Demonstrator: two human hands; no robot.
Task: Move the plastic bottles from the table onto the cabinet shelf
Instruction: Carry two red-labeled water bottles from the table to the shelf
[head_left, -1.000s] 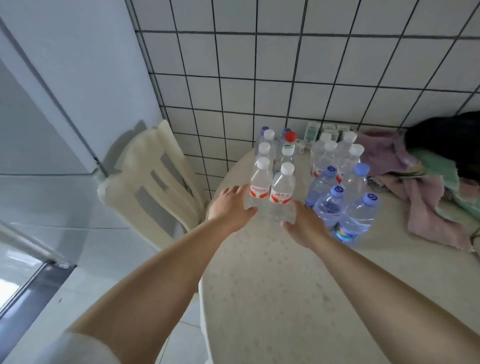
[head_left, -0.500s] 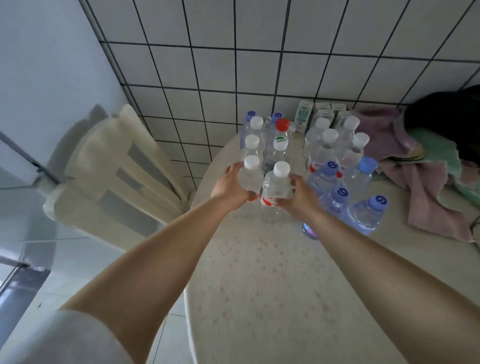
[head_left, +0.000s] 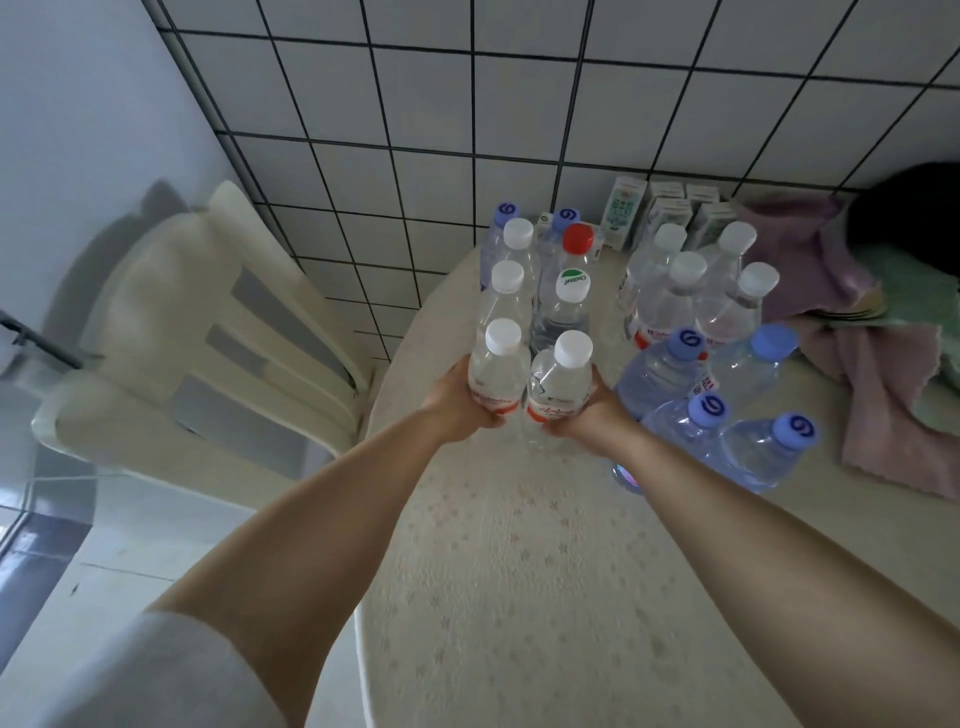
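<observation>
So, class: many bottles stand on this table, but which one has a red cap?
The bottle with the red cap stands in the left cluster near the tiled wall, just behind the one with a green-and-white cap. Every other cap is white or blue.

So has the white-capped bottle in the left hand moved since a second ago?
Yes. The bottle, gripped by the left hand, now sits lifted off the table, up against the row behind.
</observation>
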